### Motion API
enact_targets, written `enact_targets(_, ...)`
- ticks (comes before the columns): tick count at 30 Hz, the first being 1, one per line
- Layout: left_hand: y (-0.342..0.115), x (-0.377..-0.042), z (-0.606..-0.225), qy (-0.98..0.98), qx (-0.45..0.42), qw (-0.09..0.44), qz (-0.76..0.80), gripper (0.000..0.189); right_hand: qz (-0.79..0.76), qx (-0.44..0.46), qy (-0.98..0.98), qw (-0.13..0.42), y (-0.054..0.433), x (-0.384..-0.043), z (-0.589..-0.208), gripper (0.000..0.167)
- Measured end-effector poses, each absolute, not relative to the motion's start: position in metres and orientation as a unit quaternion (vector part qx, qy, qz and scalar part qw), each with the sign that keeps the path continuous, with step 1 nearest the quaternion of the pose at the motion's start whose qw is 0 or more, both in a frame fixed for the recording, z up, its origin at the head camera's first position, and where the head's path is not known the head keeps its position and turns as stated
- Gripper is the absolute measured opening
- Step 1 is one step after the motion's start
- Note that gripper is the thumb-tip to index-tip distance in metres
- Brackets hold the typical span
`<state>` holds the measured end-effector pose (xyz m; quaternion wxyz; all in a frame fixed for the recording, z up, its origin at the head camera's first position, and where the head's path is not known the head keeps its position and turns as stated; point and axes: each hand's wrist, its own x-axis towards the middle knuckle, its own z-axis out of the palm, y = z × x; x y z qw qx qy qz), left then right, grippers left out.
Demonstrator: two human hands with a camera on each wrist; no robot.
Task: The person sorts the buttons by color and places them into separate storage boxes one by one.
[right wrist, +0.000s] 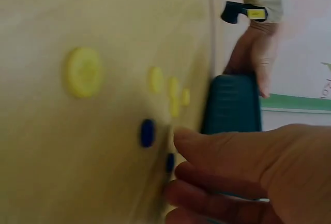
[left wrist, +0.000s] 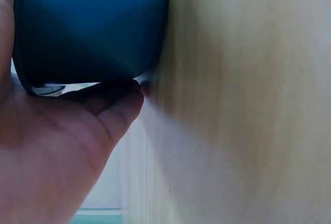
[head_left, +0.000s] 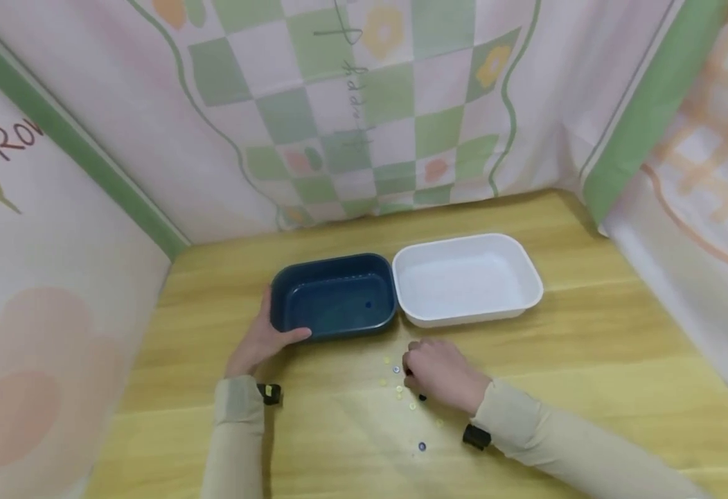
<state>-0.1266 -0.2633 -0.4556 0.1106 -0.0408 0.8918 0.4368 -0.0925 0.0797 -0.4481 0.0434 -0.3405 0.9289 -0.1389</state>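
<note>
L hand (head_left: pixel 264 341) grips end of navy tray (head_left: pixel 332 305). R hand (head_left: pixel 441 373) part-curled nr yellow btns (right wrist: pixel 84 72), blue btn (right wrist: pixel 147 133); can't tell if holding any. Prob. best: pinch singly, by rim.

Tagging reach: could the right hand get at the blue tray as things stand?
Likely yes: the left hand holds the blue tray at its left; the corner nearest the right hand looks free.

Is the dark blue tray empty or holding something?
Not empty: in the head view, one small dark round piece shows on the floor of the dark blue tray.
</note>
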Motion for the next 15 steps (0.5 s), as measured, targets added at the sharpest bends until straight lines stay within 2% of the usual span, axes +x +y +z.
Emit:
enact_targets(11, -0.264, -0.1254, -0.4571, 0.883, -0.043, 0.112, 0.453, 0.126, 0.008, -0.433, 0.9, -0.056, 0.0791, -0.0847, -0.4566, 0.011)
enact_targets(15, -0.2644, -0.1262, -0.4573, 0.884, -0.038, 0.11, 0.453, 0.125, -0.04, -0.407, 0.912, -0.04, 0.0791, -0.0887, -0.4573, 0.01)
